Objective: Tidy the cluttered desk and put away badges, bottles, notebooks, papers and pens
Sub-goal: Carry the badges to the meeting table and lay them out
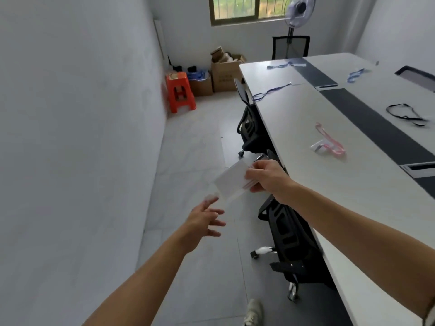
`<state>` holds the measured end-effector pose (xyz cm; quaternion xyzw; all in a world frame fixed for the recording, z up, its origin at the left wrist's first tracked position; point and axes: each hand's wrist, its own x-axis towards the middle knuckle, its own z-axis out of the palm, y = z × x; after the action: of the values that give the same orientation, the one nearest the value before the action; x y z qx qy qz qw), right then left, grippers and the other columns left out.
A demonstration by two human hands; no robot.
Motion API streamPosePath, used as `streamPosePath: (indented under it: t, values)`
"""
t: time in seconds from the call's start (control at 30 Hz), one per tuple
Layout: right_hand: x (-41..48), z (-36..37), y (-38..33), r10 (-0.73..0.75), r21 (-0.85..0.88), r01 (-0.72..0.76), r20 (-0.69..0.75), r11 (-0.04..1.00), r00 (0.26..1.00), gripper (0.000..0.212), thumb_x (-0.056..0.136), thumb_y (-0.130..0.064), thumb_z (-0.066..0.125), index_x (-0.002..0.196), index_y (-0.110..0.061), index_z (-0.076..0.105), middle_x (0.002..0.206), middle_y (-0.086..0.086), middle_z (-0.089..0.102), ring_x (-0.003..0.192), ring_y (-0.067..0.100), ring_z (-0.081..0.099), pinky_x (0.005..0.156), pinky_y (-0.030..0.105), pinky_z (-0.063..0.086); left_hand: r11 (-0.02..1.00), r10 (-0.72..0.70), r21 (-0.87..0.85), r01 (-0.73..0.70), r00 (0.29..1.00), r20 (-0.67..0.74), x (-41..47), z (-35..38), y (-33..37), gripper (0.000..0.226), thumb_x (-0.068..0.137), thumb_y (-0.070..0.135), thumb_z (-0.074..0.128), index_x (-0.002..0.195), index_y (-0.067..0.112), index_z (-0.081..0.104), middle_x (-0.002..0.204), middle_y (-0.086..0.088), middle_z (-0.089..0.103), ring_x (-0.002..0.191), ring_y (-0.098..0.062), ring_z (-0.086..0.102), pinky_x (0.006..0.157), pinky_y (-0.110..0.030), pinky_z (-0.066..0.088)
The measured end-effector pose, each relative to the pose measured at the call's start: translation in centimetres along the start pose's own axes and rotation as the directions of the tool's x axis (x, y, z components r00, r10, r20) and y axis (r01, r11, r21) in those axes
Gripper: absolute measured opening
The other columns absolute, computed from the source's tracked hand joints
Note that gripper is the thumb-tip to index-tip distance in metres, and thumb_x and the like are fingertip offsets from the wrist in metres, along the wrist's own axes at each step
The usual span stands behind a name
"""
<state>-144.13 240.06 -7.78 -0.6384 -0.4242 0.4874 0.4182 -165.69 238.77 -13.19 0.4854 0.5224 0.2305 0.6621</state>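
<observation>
My right hand [267,176] grips a small stack of white papers [231,181] out over the floor, left of the desk edge. Just below and to the left, my left hand [204,220] is open with its fingers spread, close to the stack's lower corner but apart from it. On the long pale desk [306,128] lie several badges with lanyards: a pink one [329,143], a black one [407,115], a blue one [270,91] near the desk's left edge, and two more blue ones [283,65] [356,74] at the far end.
Black office chairs [289,241] [250,128] are tucked under the desk's left side. Cardboard boxes [224,72] and an orange stool [180,91] stand by the far wall. A fan [297,10] and another chair [290,47] stand beyond the desk. A grey wall runs along the left.
</observation>
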Motion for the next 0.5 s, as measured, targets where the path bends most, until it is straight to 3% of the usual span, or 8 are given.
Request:
streamPosePath:
  t: [0.07,0.2,0.37,0.5]
  values:
    - [3.3,0.3,0.1,0.061,0.040,-0.061,-0.005,0.997,0.998,0.010,0.085,-0.001,0.065,0.091,-0.008,0.062,0.088,0.010,0.062,0.071,0.019,0.064,0.058,0.029,0.059,0.985,0.033,-0.165,-0.051,0.993,-0.111,2.9,-1.8,2.1,0.037,0.099,0.008,0.042,0.129,0.027,0.053,0.119,-0.010,0.062,0.095,-0.029,0.065,0.074,-0.041,0.054]
    - [9.0,0.9,-0.2,0.134,0.101,-0.138,0.045,0.985,0.990,0.043,0.082,0.002,0.065,0.118,-0.021,0.059,0.100,0.012,0.062,0.073,0.022,0.066,0.056,0.029,0.058,0.936,0.040,-0.339,-0.099,0.984,-0.176,8.3,-4.5,6.8,0.027,0.098,0.022,0.045,0.120,0.020,0.060,0.111,-0.014,0.066,0.097,-0.030,0.063,0.076,-0.040,0.052]
    - [15.0,1.3,-0.4,0.195,0.046,-0.200,0.099,0.979,0.976,0.023,0.087,-0.012,0.069,0.110,-0.013,0.068,0.092,0.010,0.070,0.070,0.019,0.068,0.054,0.026,0.054,0.935,0.027,-0.323,-0.147,0.937,-0.348,13.8,-6.2,9.4,0.020,0.100,0.016,0.048,0.098,0.005,0.065,0.096,-0.015,0.068,0.081,-0.026,0.065,0.067,-0.033,0.052]
    - [19.0,1.0,-0.7,0.248,-0.056,-0.242,0.175,0.969,0.953,0.019,0.089,-0.021,0.069,0.102,-0.008,0.071,0.081,0.007,0.075,0.072,0.017,0.072,0.053,0.023,0.049,0.898,-0.003,-0.412,-0.156,0.933,-0.360,19.1,-8.3,11.7,0.022,0.102,0.016,0.043,0.089,0.007,0.058,0.090,-0.014,0.068,0.076,-0.025,0.062,0.063,-0.031,0.045]
